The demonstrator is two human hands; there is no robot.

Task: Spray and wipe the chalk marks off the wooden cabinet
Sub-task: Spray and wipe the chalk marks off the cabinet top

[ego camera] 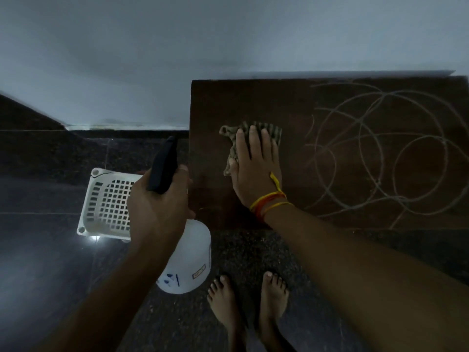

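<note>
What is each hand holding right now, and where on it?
The left hand grips the spray bottle at its neck, just below the black spray head. The right hand holds nothing; its flat fingers press the cloth onto the cabinet.

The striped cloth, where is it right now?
In the head view, the striped cloth lies flat on the left part of the wooden cabinet top, pressed under the right hand, left of the chalk marks.

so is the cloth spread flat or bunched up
Bunched up: the cloth lies crumpled under the right hand, pressed on the cabinet.
</note>
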